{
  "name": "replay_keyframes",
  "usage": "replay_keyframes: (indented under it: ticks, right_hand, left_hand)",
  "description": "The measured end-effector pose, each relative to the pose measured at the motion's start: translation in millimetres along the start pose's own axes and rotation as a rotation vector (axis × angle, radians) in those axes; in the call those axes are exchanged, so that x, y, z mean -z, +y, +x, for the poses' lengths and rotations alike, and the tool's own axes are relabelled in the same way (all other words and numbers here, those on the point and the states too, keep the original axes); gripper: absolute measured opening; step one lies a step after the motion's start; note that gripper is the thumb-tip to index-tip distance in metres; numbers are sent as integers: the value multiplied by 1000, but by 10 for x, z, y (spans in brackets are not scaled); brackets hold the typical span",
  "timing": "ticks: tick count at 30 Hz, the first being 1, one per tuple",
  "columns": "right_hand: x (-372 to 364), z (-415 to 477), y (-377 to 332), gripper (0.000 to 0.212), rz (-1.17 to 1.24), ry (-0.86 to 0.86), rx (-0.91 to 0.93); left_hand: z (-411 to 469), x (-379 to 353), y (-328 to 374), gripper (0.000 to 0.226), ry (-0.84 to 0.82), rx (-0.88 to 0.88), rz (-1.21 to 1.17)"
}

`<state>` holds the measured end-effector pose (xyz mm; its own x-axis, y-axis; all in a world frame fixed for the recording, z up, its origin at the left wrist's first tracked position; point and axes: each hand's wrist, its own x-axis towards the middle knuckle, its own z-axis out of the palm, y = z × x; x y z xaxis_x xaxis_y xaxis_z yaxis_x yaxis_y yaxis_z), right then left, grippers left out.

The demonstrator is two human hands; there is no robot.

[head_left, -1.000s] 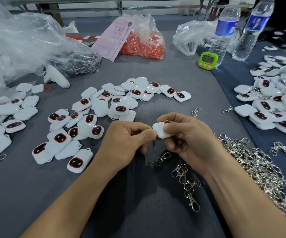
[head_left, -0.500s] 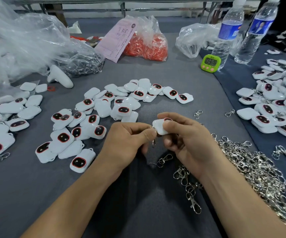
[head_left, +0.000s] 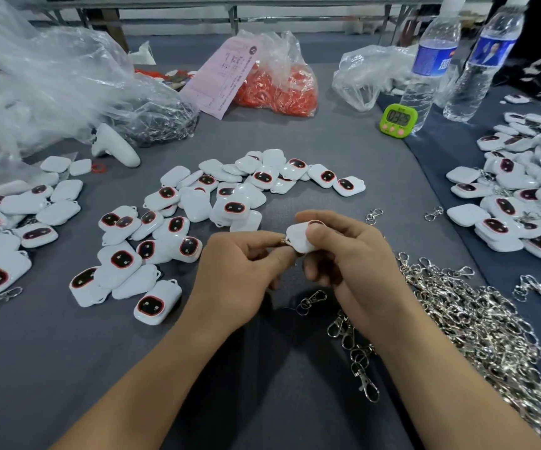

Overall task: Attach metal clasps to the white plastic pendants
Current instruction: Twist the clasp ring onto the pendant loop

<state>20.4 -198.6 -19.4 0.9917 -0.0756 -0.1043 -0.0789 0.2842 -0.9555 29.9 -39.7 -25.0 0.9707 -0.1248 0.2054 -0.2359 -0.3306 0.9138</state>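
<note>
Grey cloth covers the table (head_left: 262,401), and the two hands meet near its middle. The right hand (head_left: 353,254) curls round a white pendant (head_left: 300,238), thumb on top and fingers beneath. Only a slip of the pendant's dark, red-rimmed face shows past the thumb. The left hand (head_left: 240,271) pinches a clasp (head_left: 284,241) between thumb and forefinger, right at the pendant's left corner. Just a sliver of metal shows, so I cannot tell whether it is hooked on.

A tangled pile of clasps (head_left: 477,319) runs along the right forearm to the near right corner, far too knotted to count. Two single clasps (head_left: 374,216) lie apart beyond the right hand.

Loose pendants lie in three heaps: a middle heap (head_left: 230,196), a left heap (head_left: 3,222) and a right heap (head_left: 522,196). The outer two are cut off at the sides, and all overlap too much for a count.

Toward the far edge stand two water bottles (head_left: 431,60) with blue labels, their print blurred and their caps cut off. Beside them is one green timer (head_left: 398,120) reading 03, with the later digits unclear. One clear bag of orange pieces (head_left: 275,89) carries a pink slip (head_left: 227,76) whose writing is too small to read. At the far left corner lie crumpled clear bags (head_left: 51,79) — one holds something dark.
</note>
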Motion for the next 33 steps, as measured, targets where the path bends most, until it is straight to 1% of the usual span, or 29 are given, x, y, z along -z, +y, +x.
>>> replay_keyframes:
  ticks: [2,4,6,7,8,9,10,11,12,13,14,15,17,18,19,20,22,24,25,26,28,29,30,31,32,33]
  right_hand:
    - [-9,-2,9,15,3,-10,10]
    - [-24,-6,17,14,23,-11,28]
    - [-25,-4,27,14,37,5,58]
    - [-27,-9,37,16,10,20,96]
    - [-29,-15,56,19,-73,44,159]
    - [-37,-23,78,21,-203,69,242]
    - [-60,-40,90,24,-331,82,318]
    - [-89,-54,97,25,-405,85,377]
    - [-110,-63,98,25,-410,90,405]
    - [-118,-60,91,24,-353,96,398]
    - [-113,-50,76,24,-258,104,353]
    - [-105,-29,55,24,-154,107,281]
    - [-88,4,22,23,-3,101,116]
    - [-76,15,12,23,34,99,54]
    - [-66,23,9,22,61,94,11]
    - [-61,26,8,22,81,88,-20]
    - [-65,16,11,22,105,79,-64]
    - [-70,22,22,21,120,91,-78]
    - [-76,20,27,21,107,103,-46]
    - [-84,9,46,22,28,122,28]
    - [-107,-39,108,23,-350,165,268]
    - [-134,-72,137,24,-519,163,377]
    - [-162,-98,166,25,-618,150,444]
    - [-179,-112,185,26,-656,150,467]
    - [-177,-104,192,24,-655,165,459]
    - [-161,-79,180,22,-618,184,421]
  left_hand:
    - [11,-11,16,22,-15,70,-88]
    - [11,-13,44,22,-22,117,-144]
    - [7,-1,50,20,-31,115,-127]
    - [0,13,47,18,-37,74,-53]
    - [-6,28,32,15,-45,-5,102]
    - [-10,54,28,17,-44,-109,335]
    - [-19,79,29,19,-15,-231,593]
    - [-28,89,31,19,37,-369,797]
    - [-32,86,31,15,87,-476,902]
    - [-39,71,39,11,125,-531,919]
    - [-52,45,35,12,175,-524,873]
    - [-61,19,28,13,183,-457,764]
    - [-45,-36,19,13,98,-202,383]
    - [-25,-55,0,11,42,-77,185]
    - [-11,-69,9,12,1,10,46]
    - [-2,-77,26,16,-24,59,-29]
    - [9,-74,49,25,-60,85,-59]
    - [4,-54,77,25,-69,87,-70]
    - [-1,-41,76,25,-59,57,-23]
    - [-4,-25,59,29,-51,-17,111]
    - [-7,14,34,34,-64,-239,602]
    - [-10,32,32,29,-57,-357,817]
    - [-18,44,36,21,-57,-440,939]
    - [-32,45,47,15,-61,-474,985]
    - [-47,41,35,13,-36,-477,978]
    - [-55,34,18,11,-4,-438,933]
